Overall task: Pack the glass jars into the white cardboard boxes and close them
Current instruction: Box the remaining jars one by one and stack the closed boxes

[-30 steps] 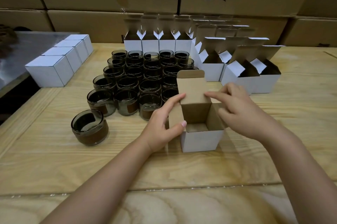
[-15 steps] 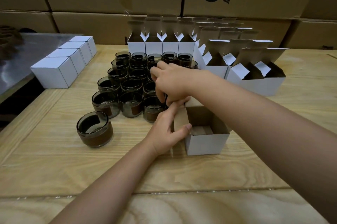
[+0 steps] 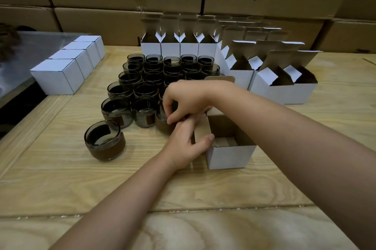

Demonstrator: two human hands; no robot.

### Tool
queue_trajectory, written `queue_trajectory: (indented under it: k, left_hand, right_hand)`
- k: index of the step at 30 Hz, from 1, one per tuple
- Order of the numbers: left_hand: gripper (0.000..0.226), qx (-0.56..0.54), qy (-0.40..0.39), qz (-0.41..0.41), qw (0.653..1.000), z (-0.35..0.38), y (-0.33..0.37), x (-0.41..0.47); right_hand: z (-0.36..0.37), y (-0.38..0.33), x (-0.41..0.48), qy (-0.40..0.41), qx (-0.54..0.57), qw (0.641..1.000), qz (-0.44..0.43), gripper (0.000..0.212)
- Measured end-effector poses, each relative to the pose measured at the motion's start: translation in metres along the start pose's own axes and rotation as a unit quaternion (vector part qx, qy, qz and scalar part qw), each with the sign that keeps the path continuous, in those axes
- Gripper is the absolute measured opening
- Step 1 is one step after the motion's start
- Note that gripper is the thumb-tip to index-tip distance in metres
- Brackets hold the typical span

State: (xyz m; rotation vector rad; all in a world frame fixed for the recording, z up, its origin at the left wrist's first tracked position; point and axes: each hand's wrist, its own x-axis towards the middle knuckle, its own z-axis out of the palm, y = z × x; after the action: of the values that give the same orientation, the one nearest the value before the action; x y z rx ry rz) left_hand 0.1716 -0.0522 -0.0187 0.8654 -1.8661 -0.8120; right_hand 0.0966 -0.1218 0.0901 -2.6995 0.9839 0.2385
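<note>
Gripping a smoky round glass jar (image 3: pixel 162 127) by its rim, the right hand (image 3: pixel 183 101) crosses the left hand (image 3: pixel 187 143), which pinches the flap of an open white cardboard box (image 3: pixel 230 157). The jar is likely slippery and fragile.

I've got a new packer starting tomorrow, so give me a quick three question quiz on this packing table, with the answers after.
1. True or false: the open box nearest the person is already filled.
2. What does the right hand grip? A, a jar at the front of the cluster; B, scissors; C, nothing.
3. How many closed white boxes stand in the row at the left?
Key: 1 false, it is empty. 2 A. 3 four.
</note>
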Motion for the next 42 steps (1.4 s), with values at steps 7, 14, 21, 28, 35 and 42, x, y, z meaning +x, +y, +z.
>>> queue_trajectory:
  k: [7,14,21,28,35,42]
  left_hand:
    - [0.064,-0.018,-0.007,0.015,1.0,0.0,-0.001,-0.001]
    - [0.06,-0.032,-0.012,0.019,0.999,0.0,0.001,0.002]
    - [0.068,-0.025,-0.011,0.025,0.999,0.0,-0.001,0.002]
    - [0.069,-0.01,-0.006,0.033,0.999,-0.001,-0.001,0.003]
    - [0.065,-0.007,-0.004,0.03,1.0,0.0,-0.001,0.003]
    - [0.068,-0.027,-0.009,0.018,0.999,0.001,-0.001,0.0]
  right_hand:
    - [-0.056,0.006,-0.058,0.132,0.143,0.979,0.062,0.043]
    - [-0.076,0.014,-0.125,-0.01,0.127,0.986,0.104,0.06]
    - [-0.033,0.019,-0.123,-0.052,0.072,0.983,0.161,0.044]
    - [0.002,0.009,-0.104,-0.035,-0.057,0.983,0.171,0.05]
    - [0.009,0.006,-0.112,-0.006,-0.058,0.987,0.147,0.046]
    - [0.049,0.041,-0.148,0.579,0.42,0.696,0.066,0.036]
